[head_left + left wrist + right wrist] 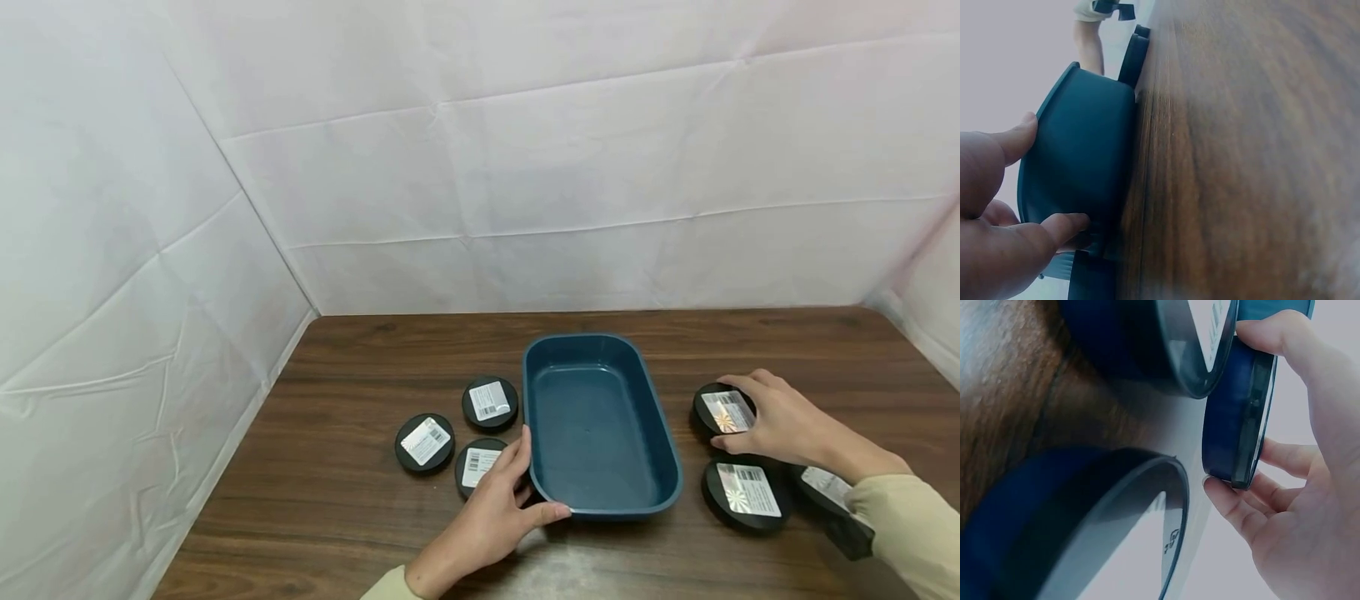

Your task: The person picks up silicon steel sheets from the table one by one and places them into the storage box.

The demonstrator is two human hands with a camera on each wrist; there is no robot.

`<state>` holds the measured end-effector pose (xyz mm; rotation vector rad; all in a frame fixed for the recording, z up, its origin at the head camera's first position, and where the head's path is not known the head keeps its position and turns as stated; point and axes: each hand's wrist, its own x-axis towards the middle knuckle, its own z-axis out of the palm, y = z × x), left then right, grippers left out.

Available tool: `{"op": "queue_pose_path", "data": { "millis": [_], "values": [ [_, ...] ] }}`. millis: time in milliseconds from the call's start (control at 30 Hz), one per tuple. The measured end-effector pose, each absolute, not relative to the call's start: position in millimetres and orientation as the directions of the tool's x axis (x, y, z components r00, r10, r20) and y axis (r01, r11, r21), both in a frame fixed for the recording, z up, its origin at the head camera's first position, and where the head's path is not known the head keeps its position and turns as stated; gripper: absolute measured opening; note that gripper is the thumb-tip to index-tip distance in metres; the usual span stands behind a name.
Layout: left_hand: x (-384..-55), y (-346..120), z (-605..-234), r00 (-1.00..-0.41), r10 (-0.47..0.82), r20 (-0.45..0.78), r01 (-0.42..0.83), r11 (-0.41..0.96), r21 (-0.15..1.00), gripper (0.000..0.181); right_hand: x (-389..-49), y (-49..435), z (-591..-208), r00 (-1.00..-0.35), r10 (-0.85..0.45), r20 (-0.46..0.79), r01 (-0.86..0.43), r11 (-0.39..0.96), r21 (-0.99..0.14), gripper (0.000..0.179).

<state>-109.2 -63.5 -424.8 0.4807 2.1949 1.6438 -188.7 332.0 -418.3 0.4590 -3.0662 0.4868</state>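
On the right, my right hand (780, 425) grips a round, flat black container (726, 410) with a white, shiny label, thumb and fingers on opposite edges of it. The right wrist view shows this container (1232, 419) held on edge by the fingertips. At its near left corner, a deep blue rectangular plastic tray (596, 433) is held by my left hand (495, 508), the thumb at the front rim and the fingers along the left side. Nothing lies inside the tray. Behind the left fingers sits a similar black container (477, 463), partly hidden.
Two more labelled containers, one at the back (490, 403) and one further left (424, 443), stand left of the tray. Near the right forearm are another container (745, 496) and one partly covered by the sleeve (821, 487). White cloth walls (562, 167) enclose the wooden table (337, 517).
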Motion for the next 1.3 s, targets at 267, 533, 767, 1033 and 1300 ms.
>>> {"op": "queue_pose_path", "data": {
  "millis": [267, 533, 767, 1033, 1300],
  "values": [
    [-110.1, -64.5, -424.7, -0.877, 0.475, -0.074, 0.059, 0.258, 0.964, 0.1, -188.8, 329.4, -415.5, -0.957, -0.287, 0.046, -0.287, 0.907, -0.307, 0.089],
    [-109.7, -65.2, -424.7, -0.875, 0.48, -0.065, 0.07, 0.257, 0.964, 0.1, -186.7, 323.9, -411.1, -0.954, -0.296, 0.045, -0.294, 0.901, -0.319, 0.091],
    [-109.2, -65.3, -423.9, -0.876, 0.479, -0.057, 0.079, 0.259, 0.963, 0.1, -185.6, 317.8, -407.5, -0.95, -0.304, 0.07, -0.31, 0.893, -0.327, 0.091],
    [-109.0, -64.6, -424.8, -0.874, 0.484, -0.052, 0.084, 0.255, 0.963, 0.1, -183.9, 316.9, -406.1, -0.951, -0.3, 0.071, -0.306, 0.889, -0.339, 0.091],
    [-109.4, -64.6, -424.3, -0.873, 0.484, -0.052, 0.079, 0.248, 0.966, 0.099, -184.5, 315.5, -404.0, -0.953, -0.294, 0.075, -0.301, 0.885, -0.355, 0.091]
  ]
}}
